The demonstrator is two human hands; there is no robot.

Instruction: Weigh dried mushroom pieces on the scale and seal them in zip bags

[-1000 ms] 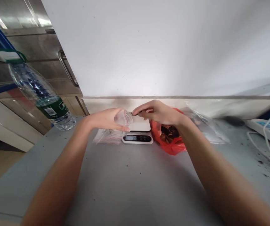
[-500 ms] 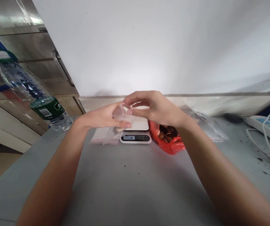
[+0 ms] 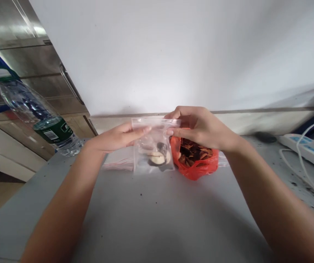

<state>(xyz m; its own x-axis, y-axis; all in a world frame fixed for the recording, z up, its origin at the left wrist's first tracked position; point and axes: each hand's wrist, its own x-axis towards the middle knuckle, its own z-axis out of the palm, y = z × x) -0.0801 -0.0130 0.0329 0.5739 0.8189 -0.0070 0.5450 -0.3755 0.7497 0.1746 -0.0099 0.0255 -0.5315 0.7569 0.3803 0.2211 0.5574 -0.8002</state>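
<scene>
Between both hands hangs one clear bag (image 3: 154,146), upright, pale and dark pieces inside, too blurred to count; the left hand (image 3: 115,138), nearly closed, pinches its upper left edge, thumb in front; the right hand (image 3: 200,128), fingers curled, pinches its upper right corner; just right, one red bag (image 3: 196,172) holds many brown pieces (image 3: 193,149); both forearms slant inward.

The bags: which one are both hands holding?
The clear bag with pale and dark contents, gripped by the left hand and right hand. The open red bag and the stacked bags are in neither hand.
</scene>
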